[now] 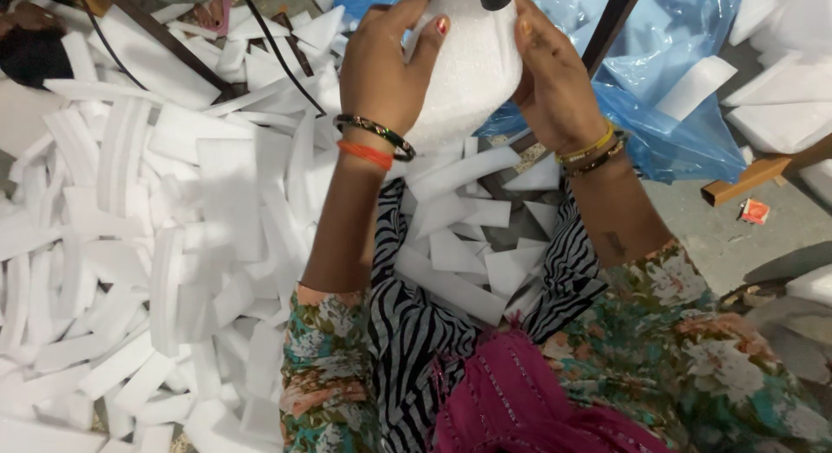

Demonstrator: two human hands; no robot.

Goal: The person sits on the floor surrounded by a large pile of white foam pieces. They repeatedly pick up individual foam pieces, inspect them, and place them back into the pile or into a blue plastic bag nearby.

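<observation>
Lap-level white foam strips (451, 280) piled; at 12 o'clock both hands, left (381, 67) and right (555, 80), clasp white foam block (464, 71). Risk: loose grip, block may slip.

Both forearms extend forward and upward, bare from the elbows. Left hand (386, 63) and right hand (555, 80) face each other, palms inward, fingers curled in a grip. Bangles circle each wrist.
</observation>
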